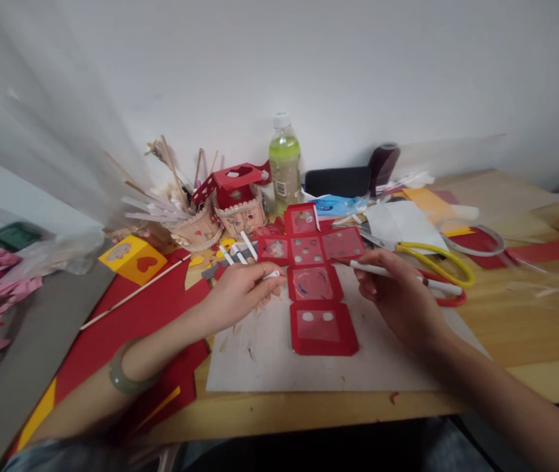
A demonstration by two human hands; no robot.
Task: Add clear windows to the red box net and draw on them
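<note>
behind red cutout (314, 283), capped bottle (285, 172)

Dim, flat light; wide lens, soft and smeared toward the edges.
I'm getting weak, even light on my feed, source out of frame; the wall (367, 78) reads dull grey, darker at the corners. Shadows faint and soft-edged, near-black under the front of the desk (520, 318). Pale glare on the translucent sheet (28, 98), far left. Middle's clearest: red paper cutout (328, 337) legible, fine detail mushy; same for the bottle (285, 167) label. Sides blurred and stretched, right forearm (500, 393) pulled long.
</note>
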